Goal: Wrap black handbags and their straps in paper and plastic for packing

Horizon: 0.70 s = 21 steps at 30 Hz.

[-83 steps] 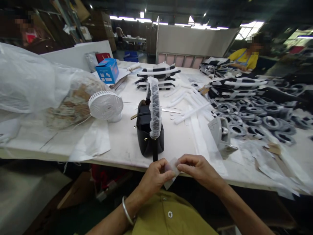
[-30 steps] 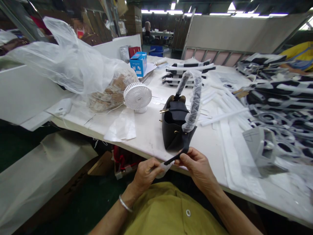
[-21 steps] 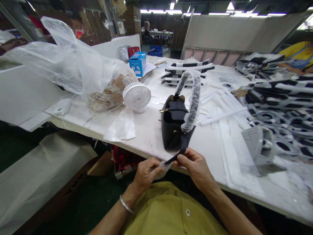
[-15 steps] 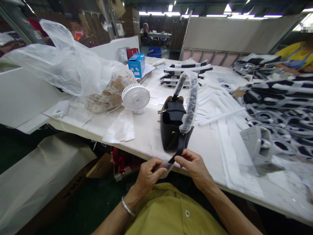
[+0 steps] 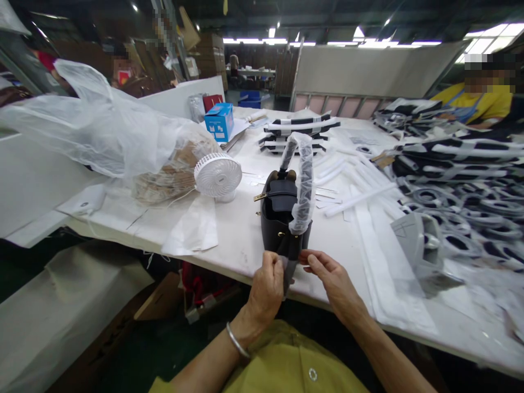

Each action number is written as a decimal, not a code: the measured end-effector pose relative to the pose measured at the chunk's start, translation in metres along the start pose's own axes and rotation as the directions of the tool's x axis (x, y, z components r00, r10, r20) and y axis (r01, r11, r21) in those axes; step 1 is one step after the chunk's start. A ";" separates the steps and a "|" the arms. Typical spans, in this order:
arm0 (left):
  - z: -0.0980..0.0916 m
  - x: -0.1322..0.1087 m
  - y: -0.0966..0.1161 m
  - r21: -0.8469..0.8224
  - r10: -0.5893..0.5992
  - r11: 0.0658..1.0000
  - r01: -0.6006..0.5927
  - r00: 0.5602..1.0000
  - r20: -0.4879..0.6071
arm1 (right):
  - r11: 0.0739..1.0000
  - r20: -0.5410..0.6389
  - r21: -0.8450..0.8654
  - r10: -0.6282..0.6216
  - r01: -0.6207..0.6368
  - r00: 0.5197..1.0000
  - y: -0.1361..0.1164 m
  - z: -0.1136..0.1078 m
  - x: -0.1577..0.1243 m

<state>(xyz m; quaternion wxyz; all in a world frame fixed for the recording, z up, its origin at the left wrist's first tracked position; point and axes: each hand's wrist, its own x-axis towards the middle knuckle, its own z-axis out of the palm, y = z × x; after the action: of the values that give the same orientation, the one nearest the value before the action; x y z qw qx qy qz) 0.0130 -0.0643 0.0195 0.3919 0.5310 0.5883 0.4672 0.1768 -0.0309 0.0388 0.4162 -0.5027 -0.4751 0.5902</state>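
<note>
A black handbag (image 5: pixel 272 213) stands upright near the table's front edge, its top open. Its arched handle (image 5: pixel 304 185) is wrapped in crinkled clear plastic. From the bag's near side a black strap (image 5: pixel 292 248) hangs toward me, with a piece of translucent film (image 5: pixel 290 268) around its lower part. My left hand (image 5: pixel 266 284) is closed, pinching the strap and film from the left. On the other side, my right hand (image 5: pixel 329 275) has its bent fingertips closed at the strap's right edge; the exact contact is partly hidden. A gold-coloured clasp (image 5: pixel 260 197) sticks out at the bag's left.
Left of the bag are a white fan (image 5: pixel 218 176), a white sheet (image 5: pixel 194 232) and a large clear plastic bag (image 5: pixel 135 131). White strips (image 5: pixel 360 199), a grey tape dispenser (image 5: pixel 415 245) and heaped wrapped black parts (image 5: pixel 462 155) lie right. A person in yellow (image 5: pixel 487 101) sits beyond.
My left hand has moved up and right, closer to the bag, bringing the film around the strap. The strap now hangs straighter, and my right fingers have shifted to its edge.
</note>
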 end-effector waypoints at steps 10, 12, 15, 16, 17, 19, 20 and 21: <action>-0.005 0.039 0.034 0.379 0.256 0.907 -0.181 0.954 -0.156 | 0.998 -0.012 -0.038 0.045 -0.046 0.999 0.005 -0.020 0.000; -0.005 0.041 0.035 0.361 0.256 0.915 -0.180 0.951 -0.174 | 0.998 0.007 -0.014 0.064 -0.064 0.998 -0.003 -0.015 0.003; -0.002 0.038 0.033 0.198 0.203 0.966 -0.165 0.960 -0.193 | 0.996 0.043 0.022 0.080 -0.081 0.996 -0.021 -0.003 0.008; -0.002 0.037 0.032 0.142 0.185 0.977 -0.159 0.964 -0.193 | 0.996 0.059 0.027 0.081 -0.082 0.995 -0.027 0.001 0.011; -0.001 0.035 0.031 0.093 0.167 0.984 -0.152 0.967 -0.191 | 0.996 0.072 0.028 0.081 -0.083 0.994 -0.033 0.006 0.013; 0.001 0.031 0.028 0.001 0.128 0.991 -0.130 0.973 -0.190 | 0.996 0.079 0.014 0.083 -0.084 0.993 -0.042 0.016 0.018; 0.001 0.029 0.027 -0.056 0.100 0.992 -0.112 0.977 -0.189 | 0.997 0.069 0.002 0.077 -0.077 0.995 -0.045 0.020 0.021; 0.001 0.027 0.025 -0.128 0.063 0.988 -0.087 0.981 -0.183 | 0.998 0.057 -0.010 0.064 -0.063 0.996 -0.047 0.025 0.022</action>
<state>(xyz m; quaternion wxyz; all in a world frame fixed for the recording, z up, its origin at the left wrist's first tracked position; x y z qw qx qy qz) 0.0168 -0.0369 0.0443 0.3546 0.4811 0.5676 0.5663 0.1498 -0.0031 0.0811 0.3815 -0.5019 -0.4730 0.6155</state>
